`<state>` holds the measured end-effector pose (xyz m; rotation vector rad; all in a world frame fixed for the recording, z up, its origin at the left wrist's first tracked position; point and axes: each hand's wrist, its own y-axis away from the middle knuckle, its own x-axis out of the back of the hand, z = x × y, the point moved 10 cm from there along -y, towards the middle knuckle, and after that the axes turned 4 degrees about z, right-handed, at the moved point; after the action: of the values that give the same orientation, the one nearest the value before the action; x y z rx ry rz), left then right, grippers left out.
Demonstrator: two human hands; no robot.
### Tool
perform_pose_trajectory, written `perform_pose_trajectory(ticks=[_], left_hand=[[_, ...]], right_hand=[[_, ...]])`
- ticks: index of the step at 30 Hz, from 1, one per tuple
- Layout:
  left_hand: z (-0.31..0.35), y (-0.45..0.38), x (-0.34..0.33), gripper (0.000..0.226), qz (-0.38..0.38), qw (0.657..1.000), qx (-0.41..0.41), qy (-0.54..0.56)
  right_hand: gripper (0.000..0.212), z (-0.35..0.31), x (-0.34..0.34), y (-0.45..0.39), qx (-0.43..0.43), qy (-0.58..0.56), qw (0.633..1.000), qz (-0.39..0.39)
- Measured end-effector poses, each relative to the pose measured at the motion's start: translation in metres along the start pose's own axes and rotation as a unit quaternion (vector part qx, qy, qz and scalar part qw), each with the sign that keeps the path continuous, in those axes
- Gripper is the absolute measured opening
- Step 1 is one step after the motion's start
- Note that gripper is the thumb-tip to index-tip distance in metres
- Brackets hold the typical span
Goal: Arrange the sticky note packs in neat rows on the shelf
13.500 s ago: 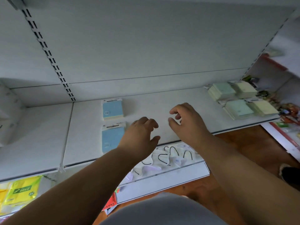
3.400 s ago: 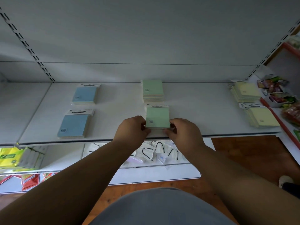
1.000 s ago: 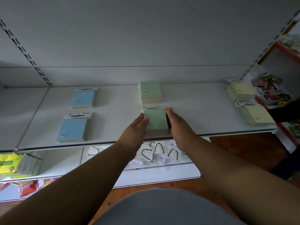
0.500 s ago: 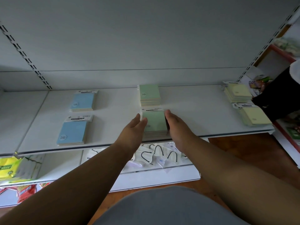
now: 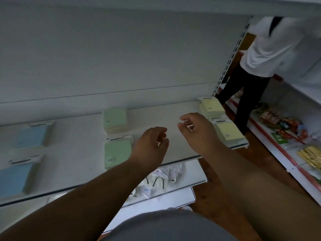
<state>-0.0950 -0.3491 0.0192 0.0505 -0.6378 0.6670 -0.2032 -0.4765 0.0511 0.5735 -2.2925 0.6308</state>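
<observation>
On the white shelf (image 5: pixel 173 150) sticky note packs lie in pairs, one behind the other. Two blue packs, rear (image 5: pixel 30 136) and front (image 5: pixel 15 178), are at the left. Two green stacks, rear (image 5: pixel 115 121) and front (image 5: pixel 116 153), sit in the middle. Yellow stacks, rear (image 5: pixel 211 106) and front (image 5: pixel 228 133), rest at the right end. My left hand (image 5: pixel 150 145) hovers over bare shelf right of the front green stack, fingers loosely curled, holding nothing. My right hand (image 5: pixel 198 132) hovers just left of the yellow stacks, fingers curled, holding nothing.
A person in a white top and black trousers (image 5: pixel 250 87) stands in the aisle at the right. Snack packets (image 5: pixel 284 126) fill the red-edged shelves there. A lower shelf (image 5: pixel 191 178) holds bagged items (image 5: pixel 156 183). The shelf's back panel (image 5: pixel 121 58) rises behind.
Both hands have let go of the front green stack and moved right over the bare shelf. The view has swung right, and a person has come into sight in the aisle.
</observation>
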Motion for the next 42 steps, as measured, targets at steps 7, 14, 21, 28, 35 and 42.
perform_pose_trajectory(ticks=[7, 14, 21, 28, 35, 42], left_hand=[[0.028, -0.063, -0.103, 0.033, -0.063, 0.996, 0.062, 0.002], [0.028, -0.114, -0.167, 0.037, -0.03, 0.976, 0.195, 0.091], [0.025, -0.143, -0.212, 0.04, -0.026, 0.93, 0.307, 0.2], [0.001, -0.141, -0.182, 0.051, 0.093, 0.894, 0.396, 0.188], [-0.014, -0.109, -0.117, 0.029, 0.085, 0.946, 0.247, 0.19], [-0.032, -0.072, -0.076, 0.049, 0.106, 0.983, 0.149, 0.018]], right_hand=[[0.034, 0.075, 0.033, -0.054, 0.036, 0.113, 0.988, -0.095], [0.037, 0.154, 0.048, -0.123, -0.02, 0.167, 0.979, -0.117], [0.02, 0.194, 0.034, -0.142, -0.113, 0.063, 0.979, -0.155], [0.013, 0.186, 0.017, -0.141, -0.162, -0.087, 0.972, -0.145], [0.065, 0.14, -0.023, -0.101, -0.179, -0.214, 0.951, -0.137], [0.051, 0.085, -0.048, -0.055, -0.064, -0.221, 0.966, -0.115]])
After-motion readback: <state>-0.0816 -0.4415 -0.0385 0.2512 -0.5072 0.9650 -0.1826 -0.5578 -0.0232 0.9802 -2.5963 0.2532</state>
